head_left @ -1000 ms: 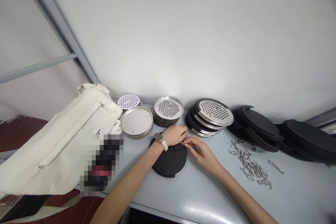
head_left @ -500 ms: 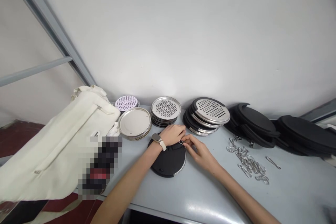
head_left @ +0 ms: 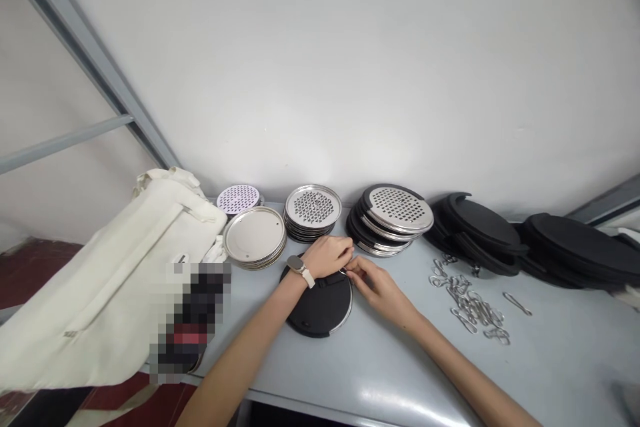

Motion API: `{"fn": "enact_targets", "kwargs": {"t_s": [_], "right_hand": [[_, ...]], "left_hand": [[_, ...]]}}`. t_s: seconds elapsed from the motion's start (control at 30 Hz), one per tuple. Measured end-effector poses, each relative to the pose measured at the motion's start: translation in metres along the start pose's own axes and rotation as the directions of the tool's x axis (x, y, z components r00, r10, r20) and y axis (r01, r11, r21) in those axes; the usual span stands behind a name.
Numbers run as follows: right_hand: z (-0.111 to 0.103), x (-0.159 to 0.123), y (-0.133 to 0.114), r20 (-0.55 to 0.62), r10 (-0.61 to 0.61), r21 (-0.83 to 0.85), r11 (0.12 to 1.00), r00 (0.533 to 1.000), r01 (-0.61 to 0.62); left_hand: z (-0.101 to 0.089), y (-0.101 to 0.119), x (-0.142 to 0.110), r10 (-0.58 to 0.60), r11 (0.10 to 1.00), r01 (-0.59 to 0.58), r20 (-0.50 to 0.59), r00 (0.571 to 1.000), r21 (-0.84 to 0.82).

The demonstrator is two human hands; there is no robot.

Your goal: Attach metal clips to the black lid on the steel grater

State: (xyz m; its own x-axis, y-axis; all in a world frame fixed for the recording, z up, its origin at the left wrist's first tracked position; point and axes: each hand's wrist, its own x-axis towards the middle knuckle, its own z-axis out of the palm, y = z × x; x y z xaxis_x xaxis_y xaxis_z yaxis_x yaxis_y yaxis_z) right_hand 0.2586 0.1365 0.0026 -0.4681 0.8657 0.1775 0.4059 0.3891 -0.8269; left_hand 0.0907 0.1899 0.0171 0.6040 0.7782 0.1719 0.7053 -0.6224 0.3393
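Black round disc, one, lying flat, no long axis; left hand curled over its far edge, right hand pinching one steel clip there.

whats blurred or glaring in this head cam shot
In the head view, glare sits on the grey table, a pixelated block hides part of the cream cloth bag, and wide-angle distortion slants the metal rail.

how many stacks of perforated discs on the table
3. A small pale stack at far left, a steel stack mid-table, a black-and-steel stack to its right. The cloth bag may hide more.
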Motion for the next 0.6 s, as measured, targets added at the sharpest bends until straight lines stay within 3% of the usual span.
{"fn": "enact_targets", "kwargs": {"t_s": [0.6], "right_hand": [[-0.0028,-0.0012,0.0009,0.055,0.061,-0.053,0.997,0.997,-0.058]], "left_hand": [[0.0005,0.0003,0.0007,-0.031,0.999,0.034,0.078,0.996,-0.041]]}}
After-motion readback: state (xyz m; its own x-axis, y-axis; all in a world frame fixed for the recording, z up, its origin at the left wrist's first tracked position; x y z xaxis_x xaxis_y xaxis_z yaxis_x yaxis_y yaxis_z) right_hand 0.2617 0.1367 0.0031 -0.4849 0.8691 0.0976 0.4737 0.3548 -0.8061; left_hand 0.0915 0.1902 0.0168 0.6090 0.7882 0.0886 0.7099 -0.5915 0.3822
